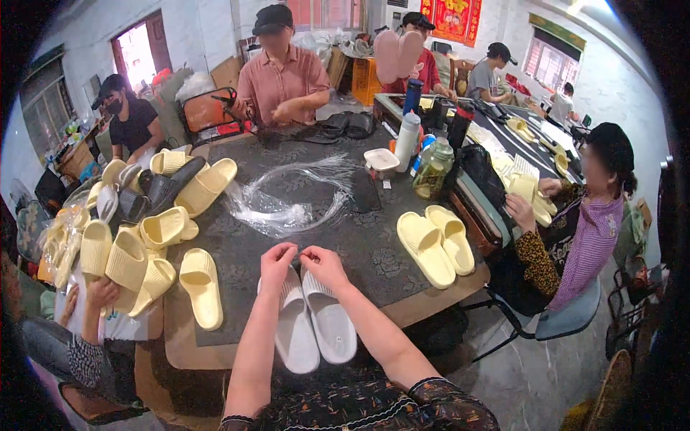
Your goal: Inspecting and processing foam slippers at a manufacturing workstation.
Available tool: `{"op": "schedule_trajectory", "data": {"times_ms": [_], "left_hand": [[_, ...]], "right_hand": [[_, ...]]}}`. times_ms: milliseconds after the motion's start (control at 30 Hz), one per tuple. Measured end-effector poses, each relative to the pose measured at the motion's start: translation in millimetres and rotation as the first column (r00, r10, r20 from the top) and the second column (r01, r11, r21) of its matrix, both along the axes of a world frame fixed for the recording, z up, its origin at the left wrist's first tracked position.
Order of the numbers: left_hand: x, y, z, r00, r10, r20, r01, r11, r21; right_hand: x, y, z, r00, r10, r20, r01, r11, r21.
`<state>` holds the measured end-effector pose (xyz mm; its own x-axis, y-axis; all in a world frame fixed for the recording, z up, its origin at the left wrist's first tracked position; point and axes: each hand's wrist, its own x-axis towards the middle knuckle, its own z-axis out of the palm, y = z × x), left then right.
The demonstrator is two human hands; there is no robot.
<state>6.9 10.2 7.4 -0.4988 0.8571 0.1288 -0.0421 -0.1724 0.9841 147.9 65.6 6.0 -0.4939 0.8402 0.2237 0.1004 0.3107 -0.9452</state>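
Note:
Two white slide sandals (pixel 314 325) lie side by side on the dark mat (pixel 374 248) at the table's near edge. My left hand (pixel 277 263) and my right hand (pixel 323 264) meet above the sandals' toe ends, fingers pinched together on something too small to make out. Just beyond my hands lies a bundle of clear plastic ties (pixel 287 197).
A pale yellow sandal pair (pixel 435 244) lies to the right and a single one (pixel 201 286) to the left. A heap of yellow and dark sandals (pixel 147 215) fills the left side. Bottles and a jar (pixel 424 154) stand behind. Other people sit around the table.

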Motion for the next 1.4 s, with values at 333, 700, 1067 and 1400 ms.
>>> {"op": "schedule_trajectory", "data": {"times_ms": [333, 700, 1067, 1400], "left_hand": [[2, -3, 4, 0.989, -0.101, -0.106, 0.09, 0.99, -0.11], [0, -4, 1, 0.996, -0.071, -0.047, 0.066, 0.993, -0.094], [6, -7, 14, 1.0, 0.006, -0.005, -0.007, 0.987, -0.159], [-6, -6, 4, 0.996, -0.049, -0.073, 0.041, 0.993, -0.114]], "right_hand": [[3, 4, -1, 0.992, -0.058, -0.113, 0.048, 0.995, -0.089], [2, 3, -6, 0.984, -0.049, -0.169, 0.032, 0.994, -0.102], [4, 3, 0, 0.983, -0.103, -0.151, 0.086, 0.989, -0.12], [-12, 10, -15, 0.989, -0.003, -0.15, -0.017, 0.991, -0.133]]}}
